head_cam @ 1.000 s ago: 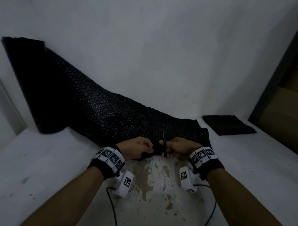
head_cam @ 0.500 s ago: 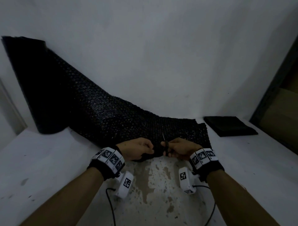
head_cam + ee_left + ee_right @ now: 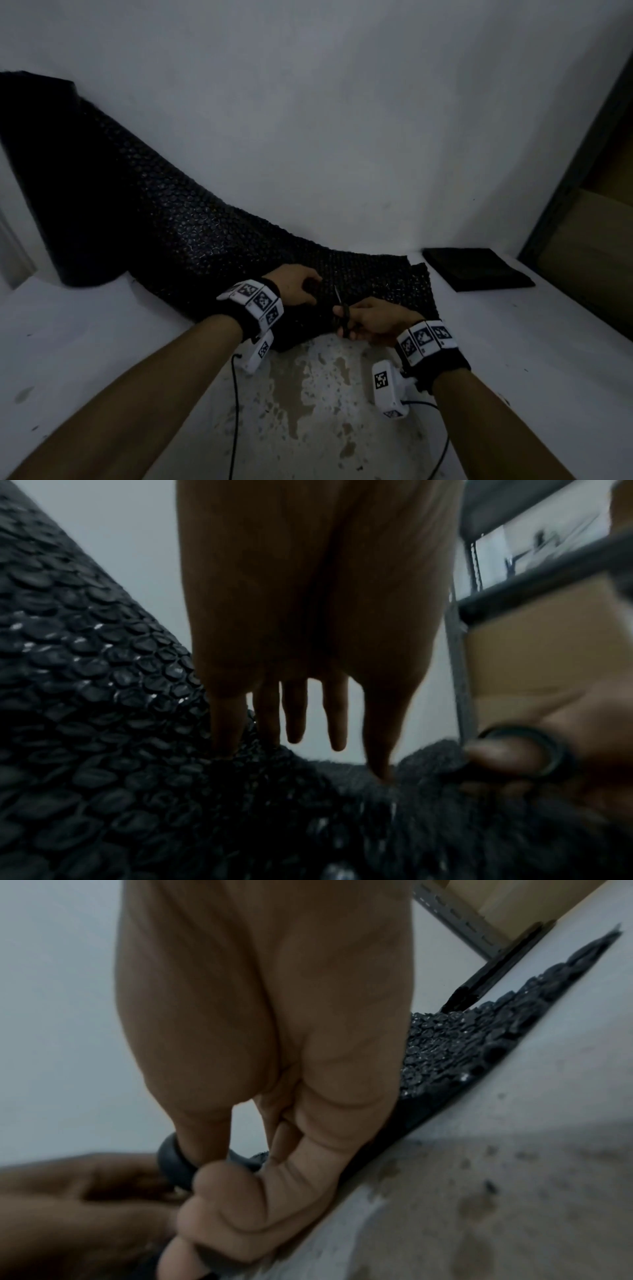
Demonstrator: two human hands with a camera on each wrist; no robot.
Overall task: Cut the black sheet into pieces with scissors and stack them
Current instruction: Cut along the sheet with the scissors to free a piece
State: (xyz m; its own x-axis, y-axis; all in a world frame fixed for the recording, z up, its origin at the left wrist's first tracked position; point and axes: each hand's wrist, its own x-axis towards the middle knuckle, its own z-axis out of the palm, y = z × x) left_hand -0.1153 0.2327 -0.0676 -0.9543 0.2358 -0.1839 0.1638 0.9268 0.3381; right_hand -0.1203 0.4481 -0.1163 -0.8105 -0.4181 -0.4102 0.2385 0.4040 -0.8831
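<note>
A black bubble sheet (image 3: 205,246) runs from a standing roll at the far left down onto the white table (image 3: 102,342), its end lying in front of me. My left hand (image 3: 298,286) lies on the sheet with straight fingers (image 3: 298,723); thumb and little finger tips touch it. Just to its right, my right hand (image 3: 373,322) grips black-handled scissors (image 3: 340,315), thumb through one ring (image 3: 171,1158), blades pointing away over the sheet's near edge. A flat stack of black pieces (image 3: 476,269) lies at the back right.
A dark metal shelf frame with cardboard (image 3: 589,240) stands along the right edge. The white wall is close behind the sheet. Worn brown patches (image 3: 308,394) mark the table in front of me. Cables (image 3: 234,411) hang from both wrist cameras.
My left hand has let go of the sheet's near edge and moved farther onto the sheet, fingers now straight. The right hand with the scissors stays near the edge.
</note>
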